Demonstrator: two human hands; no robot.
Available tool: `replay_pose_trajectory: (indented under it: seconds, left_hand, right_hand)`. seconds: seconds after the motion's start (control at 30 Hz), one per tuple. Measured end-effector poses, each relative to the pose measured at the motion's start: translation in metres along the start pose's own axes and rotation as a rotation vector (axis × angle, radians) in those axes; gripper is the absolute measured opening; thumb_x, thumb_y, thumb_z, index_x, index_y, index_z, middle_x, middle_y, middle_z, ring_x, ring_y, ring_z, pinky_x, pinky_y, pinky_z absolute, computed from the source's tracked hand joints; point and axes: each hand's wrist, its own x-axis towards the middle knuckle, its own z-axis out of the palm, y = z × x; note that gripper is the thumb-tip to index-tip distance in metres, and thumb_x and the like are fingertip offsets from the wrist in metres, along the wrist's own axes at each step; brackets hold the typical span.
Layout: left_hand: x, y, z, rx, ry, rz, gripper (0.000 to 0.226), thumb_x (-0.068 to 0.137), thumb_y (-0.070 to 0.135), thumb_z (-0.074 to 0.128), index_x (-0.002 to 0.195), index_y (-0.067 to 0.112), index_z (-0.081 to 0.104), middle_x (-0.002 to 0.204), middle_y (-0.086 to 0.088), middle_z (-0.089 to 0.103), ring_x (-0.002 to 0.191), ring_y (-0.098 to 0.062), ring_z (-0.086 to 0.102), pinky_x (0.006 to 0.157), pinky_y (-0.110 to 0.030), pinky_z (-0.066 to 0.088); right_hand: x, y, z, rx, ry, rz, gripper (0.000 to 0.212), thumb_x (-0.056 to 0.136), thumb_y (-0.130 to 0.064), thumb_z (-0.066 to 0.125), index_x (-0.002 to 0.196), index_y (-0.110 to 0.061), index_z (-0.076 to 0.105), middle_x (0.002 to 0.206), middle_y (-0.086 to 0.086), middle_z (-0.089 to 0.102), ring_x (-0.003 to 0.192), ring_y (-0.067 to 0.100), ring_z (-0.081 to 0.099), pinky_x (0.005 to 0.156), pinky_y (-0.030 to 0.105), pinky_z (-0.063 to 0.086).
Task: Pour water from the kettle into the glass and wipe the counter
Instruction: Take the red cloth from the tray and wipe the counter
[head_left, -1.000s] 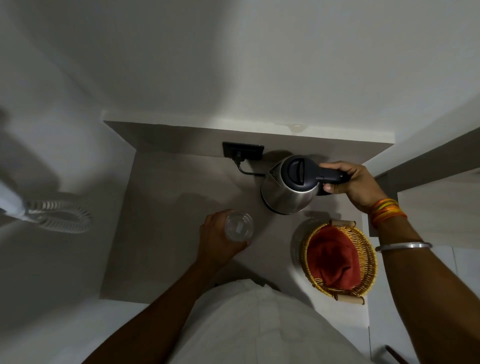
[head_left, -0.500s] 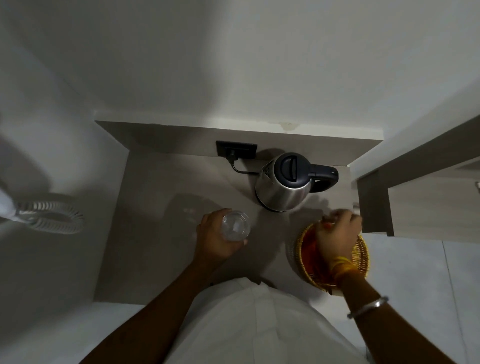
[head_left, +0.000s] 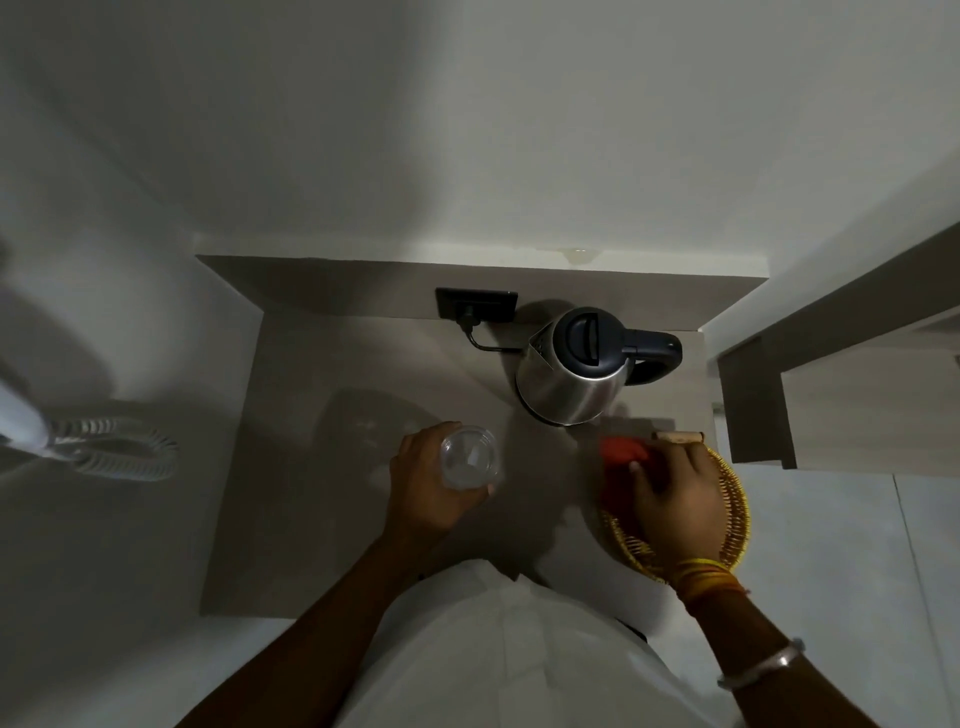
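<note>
Hands were nearest to us: our left hand (head_left: 431, 488) closed around the clear round glass (head_left: 469, 457) on the grey counter (head_left: 322, 519), our right hand (head_left: 678, 499) gripped the red cloth (head_left: 623, 451) over the woven yellow basket (head_left: 735, 514). Behind stood the steel kettle (head_left: 574, 382) upright, so we judged pouring done, wiping left.

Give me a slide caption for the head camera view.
Left hand holds glass; right hand grips red cloth beside kettle.

kettle (head_left: 571, 376) behind basket (head_left: 732, 499), glass (head_left: 469, 457) left of both
</note>
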Motion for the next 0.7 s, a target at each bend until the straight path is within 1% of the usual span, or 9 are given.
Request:
replay_pose_trajectory:
  seconds: [0.07,0.13,0.2,0.27,0.33,0.4,0.47,0.57,0.7]
  left_hand:
    - [0.002,-0.008,-0.006,-0.035,-0.023,0.000,0.069,0.055,0.042,0.105,0.114,0.025,0.075,0.112,0.014,0.075,0.102,-0.008,0.069,0.090,-0.032,0.057]
    - [0.006,-0.016,-0.015,-0.052,-0.023,-0.044,0.068,0.057,0.052,0.103,0.114,0.026,0.075,0.109,0.009,0.077,0.102,-0.017,0.073,0.088,-0.037,0.061]
    - [0.006,-0.027,-0.023,-0.070,-0.034,-0.048,0.066,0.060,0.050,0.102,0.114,0.024,0.075,0.109,0.005,0.078,0.102,-0.022,0.075,0.085,-0.041,0.061]
    - [0.006,-0.033,-0.033,-0.063,-0.015,-0.019,0.065,0.062,0.048,0.102,0.117,0.026,0.075,0.113,0.005,0.078,0.104,-0.024,0.074,0.087,-0.044,0.061]
    - [0.006,-0.029,-0.047,-0.062,-0.007,0.006,0.059,0.061,0.045,0.101,0.114,0.034,0.075,0.112,0.010,0.078,0.105,-0.020,0.074,0.088,-0.047,0.062]
    - [0.003,-0.028,-0.061,-0.060,0.004,0.075,0.057,0.060,0.037,0.100,0.109,0.046,0.073,0.108,0.016,0.078,0.102,-0.012,0.074,0.090,-0.045,0.062]
    - [-0.002,-0.026,-0.074,-0.048,0.020,0.095,0.067,0.058,0.036,0.099,0.112,0.059,0.067,0.108,0.025,0.075,0.103,-0.004,0.072,0.093,-0.037,0.062]
    - [-0.007,-0.022,-0.096,-0.079,0.047,0.129,0.084,0.054,0.027,0.096,0.111,0.076,0.058,0.107,0.049,0.065,0.100,0.017,0.066,0.084,-0.005,0.053]
    - [-0.007,-0.031,-0.117,-0.070,-0.009,0.148,0.086,0.055,0.025,0.096,0.109,0.079,0.057,0.109,0.053,0.063,0.098,0.018,0.067,0.079,-0.001,0.051]
  right_hand:
    - [-0.006,-0.019,0.003,0.026,0.074,-0.064,0.033,0.089,-0.024,0.074,0.114,-0.005,0.066,0.109,0.016,0.063,0.098,0.031,0.057,0.080,0.034,0.047]
    - [-0.008,-0.035,0.020,0.050,0.061,-0.062,0.037,0.089,-0.024,0.075,0.118,-0.005,0.065,0.111,0.018,0.061,0.103,0.033,0.054,0.085,0.034,0.042]
    - [-0.008,-0.049,0.048,0.015,-0.115,-0.032,0.047,0.090,-0.025,0.072,0.132,-0.009,0.060,0.124,0.017,0.055,0.112,0.034,0.050,0.094,0.037,0.044]
    - [-0.008,-0.061,0.075,-0.116,-0.332,-0.029,0.056,0.092,-0.027,0.066,0.144,-0.014,0.050,0.140,0.017,0.048,0.122,0.040,0.045,0.101,0.048,0.048]
    - [-0.008,-0.072,0.094,-0.211,-0.381,0.019,0.055,0.092,-0.028,0.064,0.144,-0.014,0.050,0.141,0.019,0.049,0.119,0.045,0.047,0.096,0.054,0.052]
    - [-0.007,-0.082,0.104,-0.208,-0.331,0.133,0.052,0.090,-0.024,0.065,0.139,-0.012,0.055,0.138,0.020,0.050,0.117,0.048,0.047,0.091,0.057,0.053]
    - [-0.007,-0.087,0.109,-0.193,-0.278,0.243,0.050,0.089,-0.022,0.066,0.137,-0.011,0.055,0.137,0.021,0.050,0.116,0.050,0.047,0.090,0.061,0.052]
    - [-0.005,-0.092,0.122,-0.147,-0.216,0.388,0.048,0.091,-0.018,0.061,0.136,-0.005,0.052,0.134,0.026,0.048,0.115,0.053,0.046,0.092,0.066,0.048]
    - [-0.006,-0.102,0.137,-0.120,-0.206,0.471,0.054,0.093,-0.021,0.060,0.142,-0.004,0.044,0.137,0.025,0.044,0.118,0.054,0.043,0.095,0.067,0.045]
